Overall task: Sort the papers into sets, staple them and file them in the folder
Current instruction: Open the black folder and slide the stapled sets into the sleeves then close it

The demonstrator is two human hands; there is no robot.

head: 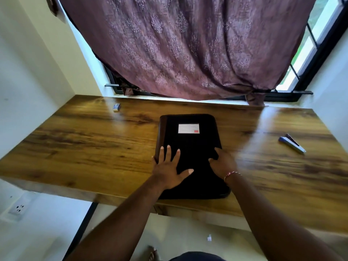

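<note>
- While the head view looks down over a wooden tabletop (84,147), a closed black folder (190,140) lies flat at the centre of the frame, its long sides running away from the person and its near end close to the tabletop's front edge.
- A white label (188,128) with a small red patch sits on the far part of the folder's cover.
- The left hand (169,168) lies flat on the lower left of the cover with fingers straight and spread, the outermost finger at the folder's left edge; it holds nothing.
- The right hand (222,162) rests on the folder's right edge, thumb and forefinger on the cover. Its other fingers are hidden behind the back of the hand, so I cannot tell whether they curl round the edge.
- A thin bracelet (232,174) circles the right wrist.
- A blue and silver stapler (291,143) lies at the right of the frame, well apart from the folder.
- A small blue and white box (116,107) sits at the tabletop's far left.
- A patterned purple curtain (188,49) hangs over the window (316,44) across the top of the frame.
- A wall socket (18,208) shows at lower left.
</note>
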